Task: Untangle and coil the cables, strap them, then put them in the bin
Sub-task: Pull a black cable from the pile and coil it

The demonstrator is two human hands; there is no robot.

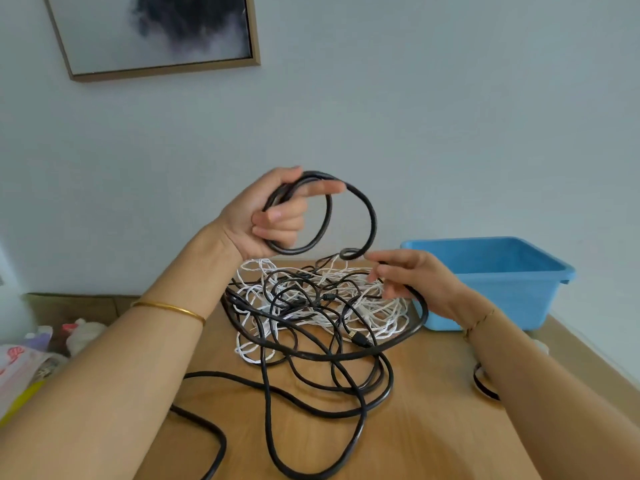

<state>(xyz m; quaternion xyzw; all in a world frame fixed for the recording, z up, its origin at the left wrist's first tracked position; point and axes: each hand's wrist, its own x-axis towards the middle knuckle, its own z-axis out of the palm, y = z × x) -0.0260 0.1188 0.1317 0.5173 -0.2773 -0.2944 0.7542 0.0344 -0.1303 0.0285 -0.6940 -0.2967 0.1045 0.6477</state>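
Note:
My left hand [273, 213] is raised above the table and grips a small coil of thick black cable [325, 216], its fingers curled through the loops. From the coil the same cable arcs right and down into my right hand [412, 282], whose fingers are loosely curled round it. Below both hands lies a tangled heap of black cables [311, 358] and thin white cable [346, 296] on the wooden table [433, 427]. The blue plastic bin [502, 282] stands at the right rear of the table, just beyond my right hand.
A loop of black cable [485, 384] shows under my right forearm. Bags and soft items [41, 348] sit low at the left, beside the table. The wall behind carries a framed picture [156, 32]. Black cable trails towards the table's near edge.

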